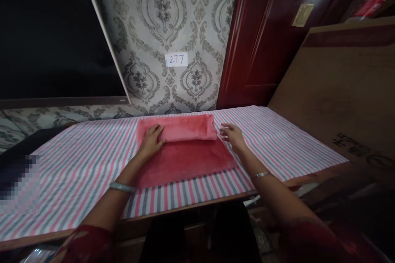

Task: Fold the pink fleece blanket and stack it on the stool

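Striped tabletop: holds the red cloth centrally.
Red cloth: near part flat, far part a folded band; I judge folding in hand.
Left hand: open, resting on the band.
Right hand: loosely open, just beside the band's right end; next calls for aligning that end.

Handwritten number "277", blue ink, on white paper note stuck to damask wallpaper. Right of note and lower: cardboard box with dark printed characters, tilted, too blurred to read; ring-shaped mark beside them. Left of note and lower: small pale mark on television bezel, too small to read.
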The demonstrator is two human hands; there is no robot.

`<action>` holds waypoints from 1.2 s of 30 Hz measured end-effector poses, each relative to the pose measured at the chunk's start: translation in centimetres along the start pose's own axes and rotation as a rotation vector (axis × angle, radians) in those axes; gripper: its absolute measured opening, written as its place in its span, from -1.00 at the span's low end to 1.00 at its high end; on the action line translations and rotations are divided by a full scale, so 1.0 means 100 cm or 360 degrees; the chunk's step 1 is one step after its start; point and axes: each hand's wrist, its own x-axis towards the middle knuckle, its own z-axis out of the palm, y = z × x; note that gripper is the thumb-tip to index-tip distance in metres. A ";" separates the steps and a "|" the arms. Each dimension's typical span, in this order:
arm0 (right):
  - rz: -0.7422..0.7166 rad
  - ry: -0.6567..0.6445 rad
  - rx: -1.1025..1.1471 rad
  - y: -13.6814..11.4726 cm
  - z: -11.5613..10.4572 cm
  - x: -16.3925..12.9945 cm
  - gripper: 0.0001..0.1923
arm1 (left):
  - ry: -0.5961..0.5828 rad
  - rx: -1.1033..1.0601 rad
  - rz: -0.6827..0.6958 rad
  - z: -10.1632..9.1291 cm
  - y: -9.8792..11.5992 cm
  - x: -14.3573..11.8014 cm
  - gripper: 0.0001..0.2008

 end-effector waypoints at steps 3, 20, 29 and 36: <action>0.0019 -0.0018 -0.0176 0.024 -0.018 -0.020 -0.76 | -0.0029 0.0069 0.0001 0.004 0.001 0.000 -0.41; 0.0346 -0.0711 0.0074 0.038 -0.053 -0.047 -0.62 | 0.0243 -0.0271 -0.0807 -0.040 0.030 -0.138 -0.59; 0.0381 -0.0973 -0.0053 0.034 -0.055 -0.044 -0.67 | 0.0247 -0.0190 -0.0871 -0.043 0.047 -0.164 -0.57; 0.0346 -0.1169 -0.0293 0.024 -0.051 -0.050 -0.72 | 0.0432 -0.0377 -0.0864 -0.033 0.044 -0.161 -0.69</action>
